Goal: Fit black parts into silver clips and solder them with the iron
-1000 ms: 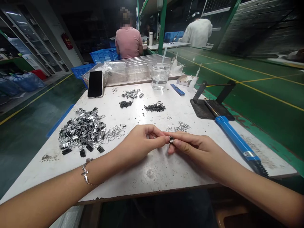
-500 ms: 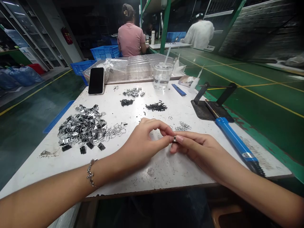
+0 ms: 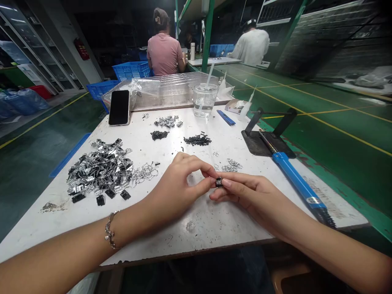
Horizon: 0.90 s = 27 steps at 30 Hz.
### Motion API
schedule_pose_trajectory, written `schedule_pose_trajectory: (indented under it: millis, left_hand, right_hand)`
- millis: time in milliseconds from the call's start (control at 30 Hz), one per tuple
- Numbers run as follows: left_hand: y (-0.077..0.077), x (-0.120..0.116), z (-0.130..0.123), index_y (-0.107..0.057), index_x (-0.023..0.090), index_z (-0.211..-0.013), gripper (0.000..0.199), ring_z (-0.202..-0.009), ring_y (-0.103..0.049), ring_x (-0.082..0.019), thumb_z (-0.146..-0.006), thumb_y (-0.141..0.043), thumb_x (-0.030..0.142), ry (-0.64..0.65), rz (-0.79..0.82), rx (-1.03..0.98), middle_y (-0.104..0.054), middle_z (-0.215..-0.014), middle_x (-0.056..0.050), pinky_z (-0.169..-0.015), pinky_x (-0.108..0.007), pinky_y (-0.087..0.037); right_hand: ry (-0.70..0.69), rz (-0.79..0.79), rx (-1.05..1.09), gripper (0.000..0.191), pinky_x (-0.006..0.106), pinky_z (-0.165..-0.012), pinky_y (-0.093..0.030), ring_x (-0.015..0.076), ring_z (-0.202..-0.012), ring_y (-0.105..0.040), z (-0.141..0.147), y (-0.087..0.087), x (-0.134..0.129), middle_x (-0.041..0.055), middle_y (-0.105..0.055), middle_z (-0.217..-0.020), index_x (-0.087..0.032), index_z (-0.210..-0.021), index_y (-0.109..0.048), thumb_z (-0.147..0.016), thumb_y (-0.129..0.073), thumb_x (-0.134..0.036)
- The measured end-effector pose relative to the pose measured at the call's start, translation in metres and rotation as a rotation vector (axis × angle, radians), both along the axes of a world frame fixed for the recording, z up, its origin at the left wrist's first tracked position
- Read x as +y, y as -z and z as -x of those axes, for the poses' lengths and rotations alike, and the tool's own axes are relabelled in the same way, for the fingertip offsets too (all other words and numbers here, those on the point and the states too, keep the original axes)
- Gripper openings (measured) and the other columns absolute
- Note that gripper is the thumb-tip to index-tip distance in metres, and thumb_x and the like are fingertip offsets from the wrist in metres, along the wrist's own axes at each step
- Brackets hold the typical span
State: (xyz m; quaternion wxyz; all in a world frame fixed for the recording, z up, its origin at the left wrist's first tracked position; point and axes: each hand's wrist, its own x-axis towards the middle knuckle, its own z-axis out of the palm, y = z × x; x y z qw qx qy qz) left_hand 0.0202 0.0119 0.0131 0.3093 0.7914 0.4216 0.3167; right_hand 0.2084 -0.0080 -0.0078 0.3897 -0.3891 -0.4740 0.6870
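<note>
A small black part with shiny metal [image 3: 218, 182] is pinched between my two hands above the white table [image 3: 214, 228]. My left hand [image 3: 186, 179] grips its left side between thumb and forefinger. On its right side, my right hand [image 3: 245, 188] holds it with the thumb over the fingers. Just beyond my hands lies a small heap of thin metal pieces [image 3: 232, 165]. Farther back are a pile of short black pieces [image 3: 197, 139] and a smaller black pile [image 3: 159, 134]. Left of my left hand sits a big heap of black-and-silver parts [image 3: 99, 169], with bent wire pieces [image 3: 143, 172] beside it.
A blue soldering iron [image 3: 297, 179] leans on a black stand [image 3: 266, 143] at right. Toward the back are a phone [image 3: 119, 108], a glass of water [image 3: 204, 100], a blue strip-shaped tool [image 3: 226, 117] and a white nozzle bottle [image 3: 246, 108]. Two people [image 3: 164, 53] sit beyond.
The view has shifted slightly. The small part between my fingers shows more of its surface now, as if turned; both hands keep their pinch on it.
</note>
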Motion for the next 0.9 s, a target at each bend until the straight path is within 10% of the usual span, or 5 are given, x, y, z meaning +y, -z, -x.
schedule_pose_trajectory:
  millis: [367,700,900]
  left_hand:
    - [0.007,-0.01,-0.005,-0.058,0.015,-0.08,0.008,-0.093,-0.051,-0.021,-0.086,-0.055,0.02,0.09,-0.618,0.239,-0.063,-0.101,-0.009,-0.08,-0.037,-0.041]
    - [0.013,-0.014,-0.012,-0.057,0.015,-0.08,0.007,-0.084,-0.054,-0.018,-0.084,-0.055,0.009,0.144,-0.642,0.038,-0.067,-0.091,-0.007,-0.075,-0.032,-0.047]
    - [0.011,-0.011,-0.005,-0.061,0.016,-0.075,0.006,-0.084,-0.056,-0.018,-0.08,-0.061,0.013,0.212,-0.436,-0.138,-0.069,-0.089,-0.006,-0.076,-0.033,-0.046]
  right_hand:
    - [0.058,-0.039,-0.091,0.028,0.029,-0.074,-0.044,0.01,-0.056,-0.053,-0.002,0.004,0.0,-0.0044,-0.058,-0.051,-0.019,-0.105,-0.068,-0.08,-0.065,-0.032]
    - [0.055,-0.151,0.002,0.047,0.028,-0.066,-0.043,0.011,-0.055,-0.054,0.001,0.005,-0.006,-0.0053,-0.057,-0.058,-0.016,-0.121,-0.043,-0.082,-0.064,-0.032]
    - [0.062,-0.47,-0.532,0.042,0.035,-0.077,-0.047,0.0182,-0.075,-0.064,-0.015,-0.021,-0.014,0.0062,-0.065,-0.091,-0.021,-0.128,-0.042,-0.089,-0.05,-0.037]
